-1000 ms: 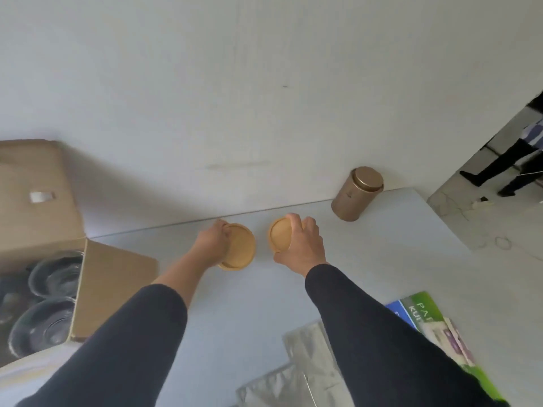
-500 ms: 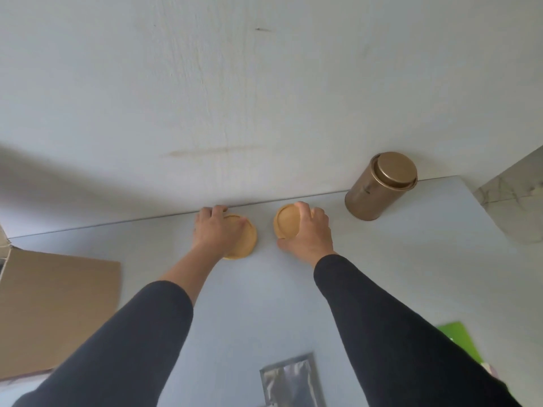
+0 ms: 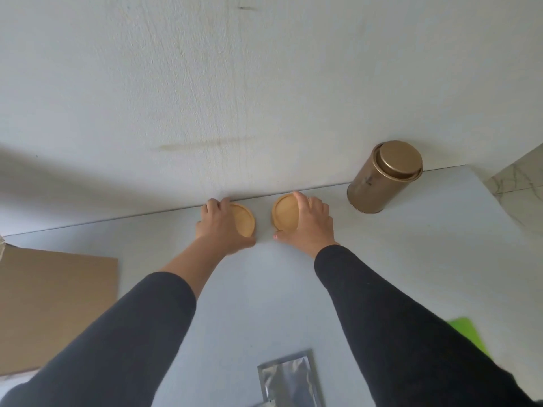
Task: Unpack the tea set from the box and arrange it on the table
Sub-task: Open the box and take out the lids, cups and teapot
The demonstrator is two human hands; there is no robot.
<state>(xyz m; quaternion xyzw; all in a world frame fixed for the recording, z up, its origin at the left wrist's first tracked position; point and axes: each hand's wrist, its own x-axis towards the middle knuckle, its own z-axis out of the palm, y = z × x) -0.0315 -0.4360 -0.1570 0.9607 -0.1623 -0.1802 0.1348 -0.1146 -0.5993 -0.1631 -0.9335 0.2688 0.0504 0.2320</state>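
Resting flat near the far edge of the pale table [image 3: 411, 259], two round wooden coasters sit side by side, apart from each other and just short of the wall [image 3: 264, 83]. The left hand [image 3: 219, 227] lies over the left coaster [image 3: 244, 220], fingers curled over its far rim and the thumb side at its near rim, so it grips the disc. The right hand [image 3: 308, 227] covers the right half of the right coaster [image 3: 285, 211], with the forefinger stretched along its top to the far rim and the thumb tip on the table at its near edge; the fingers look fairly straight, pressing on it.

To the right, near that coaster but not touching, a gold tin canister [image 3: 382, 180] stands against the wall with its lid on, so its contents are hidden. Open tabletop stretches on beyond it to the right edge, and between the arms. A cardboard box [image 3: 55, 304] shows a plain side panel at the left; its inside is out of view. A silver foil pouch [image 3: 288, 380] lies flat at the near edge, and something bright green [image 3: 467, 333] peeks out past the right sleeve.
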